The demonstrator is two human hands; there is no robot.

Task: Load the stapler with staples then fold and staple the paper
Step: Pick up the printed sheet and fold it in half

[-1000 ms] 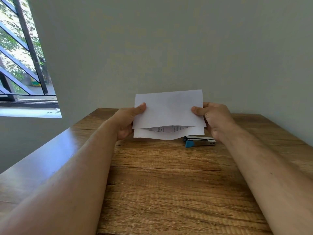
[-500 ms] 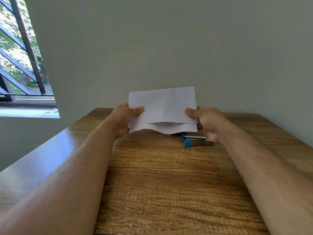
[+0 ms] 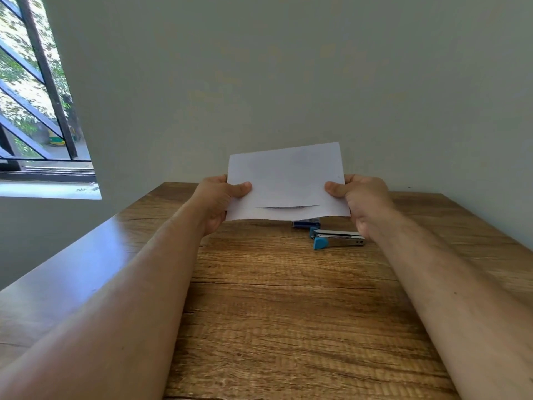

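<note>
Evidently the folded white paper sheet (image 3: 285, 180) is being held above the wooden table (image 3: 288, 313), pinched by the left hand (image 3: 215, 202) and right hand (image 3: 362, 202). Folding appears nearly done; stapling remains, the blue-and-silver stapler (image 3: 336, 238) lying untouched below.

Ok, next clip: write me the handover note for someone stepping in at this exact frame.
Left hand: pinches the left edge of the folded paper, thumb on the front.
Right hand: pinches the right edge the same way.
The paper is held up above the wooden table, the two layers gaping slightly along the lower edge.
Stapler: lies shut on the table, below the paper's right corner; a small blue box sits just behind it.
Done: fold made. Whether the stapler is loaded cannot be told.
Left: press the crease, staple the paper.
</note>
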